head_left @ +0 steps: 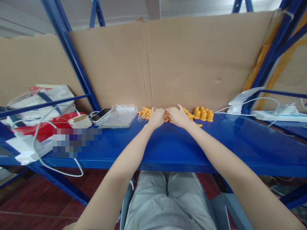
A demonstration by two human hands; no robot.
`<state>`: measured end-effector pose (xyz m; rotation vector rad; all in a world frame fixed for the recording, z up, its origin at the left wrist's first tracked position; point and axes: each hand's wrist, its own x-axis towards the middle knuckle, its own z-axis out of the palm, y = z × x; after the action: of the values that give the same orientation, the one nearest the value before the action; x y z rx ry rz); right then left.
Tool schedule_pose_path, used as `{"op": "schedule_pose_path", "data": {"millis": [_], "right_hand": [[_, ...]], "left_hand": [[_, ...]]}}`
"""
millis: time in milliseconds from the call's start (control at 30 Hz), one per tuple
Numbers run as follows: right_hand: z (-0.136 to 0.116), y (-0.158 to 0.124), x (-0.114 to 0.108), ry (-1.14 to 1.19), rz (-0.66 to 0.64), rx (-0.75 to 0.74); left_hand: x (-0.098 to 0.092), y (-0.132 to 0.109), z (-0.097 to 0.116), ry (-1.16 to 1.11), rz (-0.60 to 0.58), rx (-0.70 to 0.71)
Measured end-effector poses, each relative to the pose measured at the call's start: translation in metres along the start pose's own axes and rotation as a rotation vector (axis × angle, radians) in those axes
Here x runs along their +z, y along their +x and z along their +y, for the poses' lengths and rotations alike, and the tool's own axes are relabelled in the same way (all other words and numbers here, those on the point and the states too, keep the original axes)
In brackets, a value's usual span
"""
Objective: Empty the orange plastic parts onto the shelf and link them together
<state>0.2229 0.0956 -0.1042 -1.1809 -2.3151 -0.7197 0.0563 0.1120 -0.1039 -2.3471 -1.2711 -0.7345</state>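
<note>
"Orange plastic pieces [145, 112] lie heaped at the back of a blue desk [177, 147]. How many?"

"Too many overlap to count. Just right of the heap stand orange cups [209, 116], at least four. One round piece [166, 119] shows between the hands. Silvery bits [141, 119] lie at the heap's left, too small to count."

"And the hands?"

"Two, both bare. The left hand [157, 117] and the right hand [177, 116] come close together over the middle of the heap, fingers bent; one digit of the right hand points up. I cannot tell whether either grasps a piece, because the hands themselves hide what is under them."

"What else is around?"

"One clear plastic bag [123, 116] lies left of the heap, one phone [104, 114] beside it. Farther left is a pale bag [66, 94]; a pixelated patch hides the spot in front. One white power strip [290, 118] sits far right. Tall cardboard [192, 57] blocks the back."
</note>
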Motion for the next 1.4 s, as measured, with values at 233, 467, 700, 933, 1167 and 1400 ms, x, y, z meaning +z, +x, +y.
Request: {"op": "schedule_pose_path", "data": {"millis": [233, 467, 700, 933, 1167, 1400], "right_hand": [[-0.002, 0.0, -0.006, -0.071, -0.215, 0.082], [0.002, 0.002, -0.008, -0.099, -0.12, 0.081], [0.008, 0.0, -0.004, 0.053, -0.23, 0.093], [0.002, 0.002, -0.013, -0.064, -0.19, 0.095], [0.008, -0.001, -0.009, 0.037, -0.239, 0.13], [0.011, 0.001, -0.008, 0.022, -0.239, 0.094]], "left_hand": [[0.0, 0.003, 0.007, -0.008, -0.107, 0.155], [-0.002, 0.004, 0.009, -0.107, -0.128, 0.101], [0.001, 0.002, 0.005, -0.099, -0.145, 0.124], [0.002, 0.004, 0.008, -0.169, -0.149, 0.053], [0.001, 0.002, 0.007, -0.157, -0.172, 0.075], [0.002, 0.002, 0.007, -0.184, -0.168, 0.056]]}}
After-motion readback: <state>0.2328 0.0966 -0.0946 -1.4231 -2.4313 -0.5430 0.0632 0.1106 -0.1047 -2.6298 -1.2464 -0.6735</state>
